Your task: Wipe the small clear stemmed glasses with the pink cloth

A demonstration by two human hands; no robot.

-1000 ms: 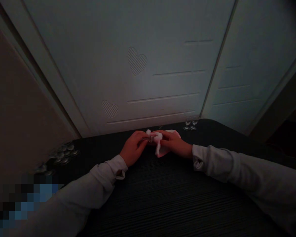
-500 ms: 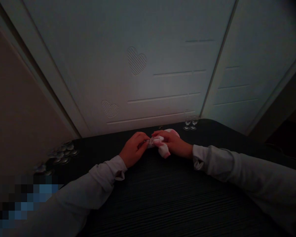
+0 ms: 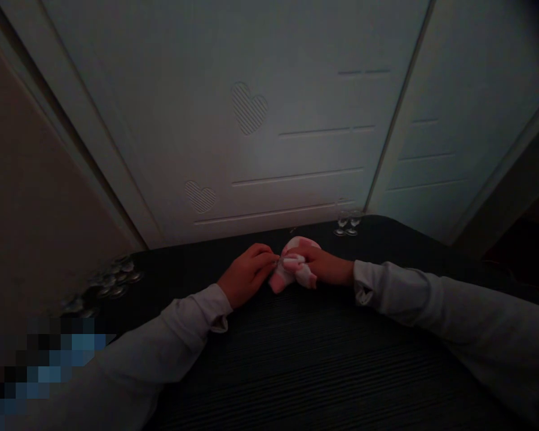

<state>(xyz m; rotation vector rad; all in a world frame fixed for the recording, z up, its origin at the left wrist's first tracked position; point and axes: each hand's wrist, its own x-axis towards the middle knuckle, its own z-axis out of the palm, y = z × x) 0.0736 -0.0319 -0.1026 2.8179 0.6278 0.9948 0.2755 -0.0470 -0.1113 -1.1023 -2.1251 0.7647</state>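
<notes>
A pink-and-white cloth (image 3: 279,280) lies bunched on the dark table, in front of me and near its far edge. My right hand (image 3: 321,263) is closed on the cloth, its fingers partly covered by the folds. From the left, my left hand (image 3: 247,272) meets the cloth with thumb and fingers pinched together. Between its fingertips and the cloth shows a bit of clear, shiny material, seemingly a small glass (image 3: 279,260), mostly hidden by fingers and fabric.
Two small stemmed glasses (image 3: 347,224) stand at the table's back edge, right of my hands. Several more glasses (image 3: 117,276) are grouped at the left edge. A white panel with carved hearts (image 3: 249,109) rises behind the dark table (image 3: 269,359).
The cloth has shifted in my right hand; a pink corner now hangs down toward me between the hands, and more of the cloth shows behind. My left hand has barely moved.
</notes>
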